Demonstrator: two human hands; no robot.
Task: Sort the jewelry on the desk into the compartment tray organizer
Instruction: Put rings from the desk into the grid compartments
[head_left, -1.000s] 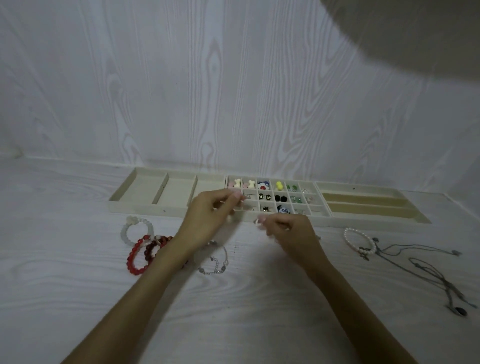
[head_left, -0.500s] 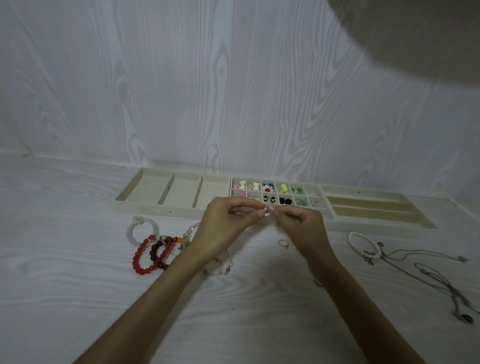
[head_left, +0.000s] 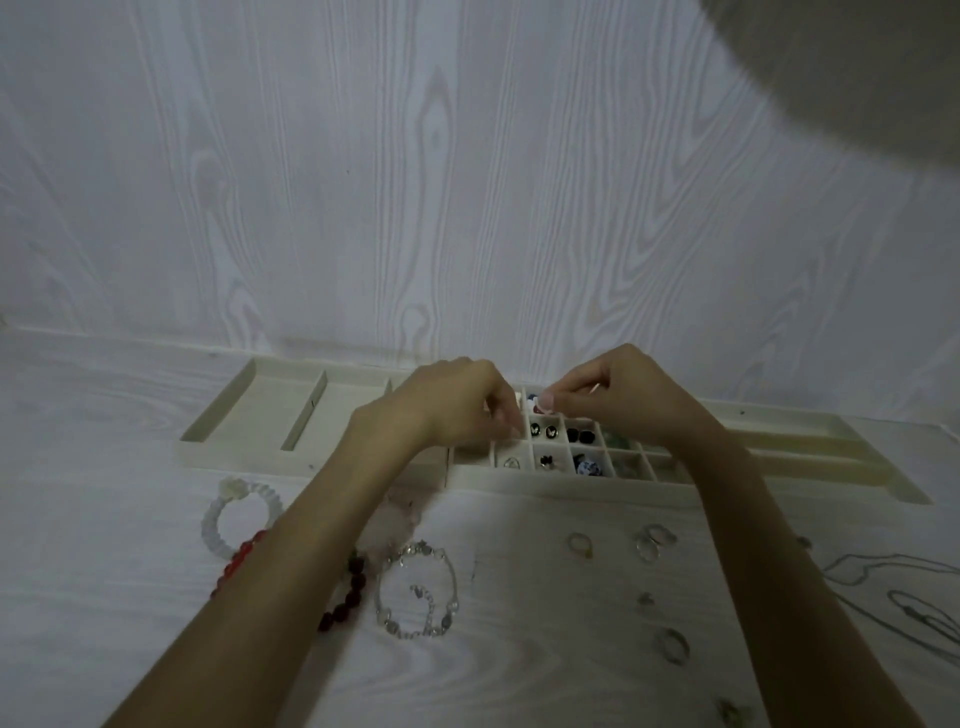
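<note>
Head view: both hands at the small cells of the tray organizer

Our left hand (head_left: 457, 405) and right hand (head_left: 628, 400) hover over the tray organizer (head_left: 571, 483) at the back of the worktop (head_left: 519, 665). Each has its fingertips curled together, probably so a tiny piece drops into one cell; what either grip holds, we cannot tell. Rings (head_left: 654, 541) and a chain bracelet (head_left: 415, 592) lie unsorted near us, within easy reach.
</note>
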